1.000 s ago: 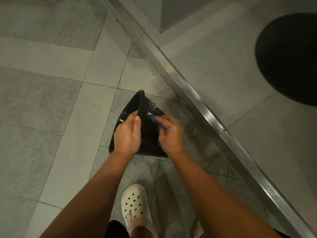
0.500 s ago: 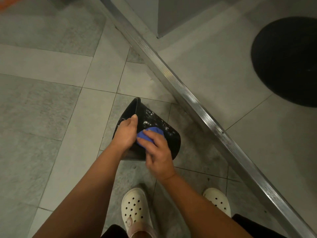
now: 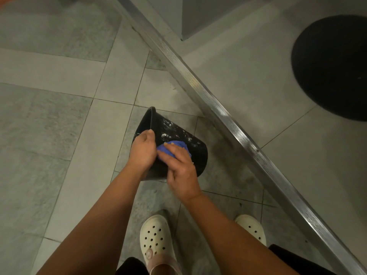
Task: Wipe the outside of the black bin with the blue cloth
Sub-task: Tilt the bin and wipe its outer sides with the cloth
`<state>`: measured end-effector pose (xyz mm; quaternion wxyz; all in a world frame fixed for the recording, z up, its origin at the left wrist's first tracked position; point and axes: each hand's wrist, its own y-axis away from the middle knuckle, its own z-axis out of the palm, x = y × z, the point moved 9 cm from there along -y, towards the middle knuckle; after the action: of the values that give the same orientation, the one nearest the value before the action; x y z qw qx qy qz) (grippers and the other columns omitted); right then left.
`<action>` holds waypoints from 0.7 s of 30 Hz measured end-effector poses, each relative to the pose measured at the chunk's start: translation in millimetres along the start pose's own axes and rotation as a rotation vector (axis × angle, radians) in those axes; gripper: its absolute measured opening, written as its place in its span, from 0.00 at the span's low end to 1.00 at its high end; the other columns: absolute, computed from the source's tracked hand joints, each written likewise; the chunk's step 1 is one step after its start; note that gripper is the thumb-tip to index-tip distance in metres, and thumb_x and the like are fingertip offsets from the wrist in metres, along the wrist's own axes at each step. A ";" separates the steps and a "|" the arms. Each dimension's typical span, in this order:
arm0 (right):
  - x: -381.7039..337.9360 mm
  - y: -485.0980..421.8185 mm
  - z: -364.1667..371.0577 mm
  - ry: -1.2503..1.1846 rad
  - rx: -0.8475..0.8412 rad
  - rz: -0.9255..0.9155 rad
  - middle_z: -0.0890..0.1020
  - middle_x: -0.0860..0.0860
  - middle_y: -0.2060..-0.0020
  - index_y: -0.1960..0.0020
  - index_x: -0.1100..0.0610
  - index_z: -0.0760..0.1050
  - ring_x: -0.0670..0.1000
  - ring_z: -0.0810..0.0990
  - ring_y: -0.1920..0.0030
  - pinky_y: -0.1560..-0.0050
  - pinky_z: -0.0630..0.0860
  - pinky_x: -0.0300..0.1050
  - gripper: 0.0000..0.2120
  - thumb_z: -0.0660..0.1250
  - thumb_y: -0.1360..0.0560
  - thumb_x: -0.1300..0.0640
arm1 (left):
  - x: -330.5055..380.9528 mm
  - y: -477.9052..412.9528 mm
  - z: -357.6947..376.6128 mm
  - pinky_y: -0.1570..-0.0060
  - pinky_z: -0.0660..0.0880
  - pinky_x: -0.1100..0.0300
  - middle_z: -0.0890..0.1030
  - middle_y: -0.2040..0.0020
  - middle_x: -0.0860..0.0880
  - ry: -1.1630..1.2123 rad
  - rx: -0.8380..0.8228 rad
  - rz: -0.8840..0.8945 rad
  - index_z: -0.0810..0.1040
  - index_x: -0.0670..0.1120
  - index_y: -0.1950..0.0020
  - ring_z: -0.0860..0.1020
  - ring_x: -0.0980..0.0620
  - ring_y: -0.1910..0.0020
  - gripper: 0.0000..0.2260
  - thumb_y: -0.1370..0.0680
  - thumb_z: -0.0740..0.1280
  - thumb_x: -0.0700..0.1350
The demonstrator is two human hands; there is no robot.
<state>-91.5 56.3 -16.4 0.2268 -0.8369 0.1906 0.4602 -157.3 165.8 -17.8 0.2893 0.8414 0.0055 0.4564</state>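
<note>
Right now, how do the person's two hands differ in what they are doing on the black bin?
The left hand grips the rim of the black bin, while the right hand presses the blue cloth on its speckled side. The left hand holds no cloth; the right hand covers most of it. Both work on the tilted bin.

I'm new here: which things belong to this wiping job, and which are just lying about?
In use: black bin, blue cloth, left hand gripping the rim, right hand pressing the cloth.
Just around: round black mat, metal floor strip, white clogs.
</note>
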 end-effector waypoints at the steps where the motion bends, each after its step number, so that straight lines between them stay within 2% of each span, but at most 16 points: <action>1: 7.7 -6.8 -3.3 0.034 0.012 0.072 0.76 0.58 0.41 0.41 0.58 0.77 0.56 0.73 0.38 0.34 0.68 0.51 0.18 0.59 0.28 0.68 | 0.8 1.6 1.3 0.52 0.75 0.51 0.79 0.55 0.40 -0.010 -0.006 0.008 0.75 0.39 0.49 0.78 0.45 0.55 0.16 0.18 0.52 0.48; 3: 20.8 -13.0 -9.2 0.064 0.041 0.235 0.75 0.59 0.40 0.39 0.58 0.76 0.57 0.72 0.39 0.34 0.67 0.45 0.22 0.62 0.30 0.71 | 1.8 4.9 4.8 0.51 0.76 0.48 0.79 0.54 0.39 -0.008 -0.010 0.017 0.75 0.41 0.49 0.79 0.44 0.54 0.16 0.18 0.51 0.49; 5: 17.2 -5.5 -12.0 0.086 0.069 0.299 0.75 0.58 0.41 0.38 0.57 0.75 0.56 0.72 0.40 0.36 0.67 0.43 0.23 0.63 0.31 0.71 | 5.3 6.7 6.6 0.53 0.76 0.49 0.79 0.56 0.38 -0.021 0.004 0.032 0.74 0.40 0.50 0.78 0.43 0.55 0.16 0.18 0.52 0.48; 9: -8.7 7.8 -8.1 0.050 0.009 0.112 0.76 0.56 0.42 0.40 0.56 0.76 0.54 0.73 0.41 0.37 0.70 0.45 0.20 0.58 0.30 0.66 | 10.8 10.1 6.5 0.61 0.71 0.59 0.75 0.62 0.44 -0.063 0.026 0.078 0.73 0.39 0.53 0.74 0.49 0.61 0.15 0.18 0.52 0.46; 12: -3.7 -13.5 -7.7 0.041 -0.040 0.023 0.76 0.57 0.43 0.41 0.57 0.77 0.56 0.73 0.41 0.38 0.71 0.48 0.19 0.58 0.29 0.66 | 6.4 8.1 6.3 0.54 0.73 0.53 0.77 0.59 0.42 -0.057 -0.004 0.063 0.74 0.40 0.53 0.76 0.46 0.58 0.15 0.18 0.52 0.47; 14: 16.0 -22.9 -13.2 0.091 -0.014 0.111 0.74 0.57 0.42 0.38 0.55 0.75 0.55 0.71 0.40 0.38 0.71 0.48 0.21 0.60 0.29 0.66 | 3.9 8.2 8.2 0.48 0.73 0.47 0.78 0.55 0.43 -0.033 -0.029 0.036 0.74 0.43 0.52 0.77 0.46 0.53 0.15 0.18 0.52 0.49; 16: 31.9 -18.0 -16.5 0.086 -0.011 0.235 0.71 0.57 0.40 0.36 0.53 0.73 0.52 0.68 0.38 0.36 0.70 0.45 0.24 0.63 0.30 0.69 | -0.2 8.4 10.8 0.42 0.73 0.46 0.79 0.50 0.45 -0.051 -0.056 0.006 0.75 0.47 0.46 0.77 0.47 0.47 0.17 0.19 0.50 0.54; 18: 34.9 -8.6 -14.9 0.075 -0.015 0.257 0.69 0.56 0.39 0.34 0.52 0.71 0.49 0.66 0.37 0.34 0.67 0.42 0.26 0.64 0.30 0.70 | -4.9 7.1 12.3 0.40 0.72 0.45 0.79 0.48 0.46 -0.090 -0.098 -0.040 0.75 0.48 0.44 0.77 0.47 0.46 0.21 0.20 0.49 0.59; 21: 34.5 4.6 -8.4 0.046 -0.022 0.215 0.70 0.54 0.37 0.35 0.52 0.72 0.51 0.67 0.36 0.34 0.68 0.47 0.25 0.63 0.30 0.68 | -8.7 1.9 9.0 0.43 0.74 0.41 0.80 0.51 0.42 -0.092 -0.144 -0.122 0.77 0.48 0.51 0.79 0.43 0.50 0.19 0.23 0.52 0.58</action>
<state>-70.9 44.1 -42.9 0.1626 -0.8243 0.2794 0.4648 -155.9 157.5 -27.3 0.3763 0.8366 0.0107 0.3980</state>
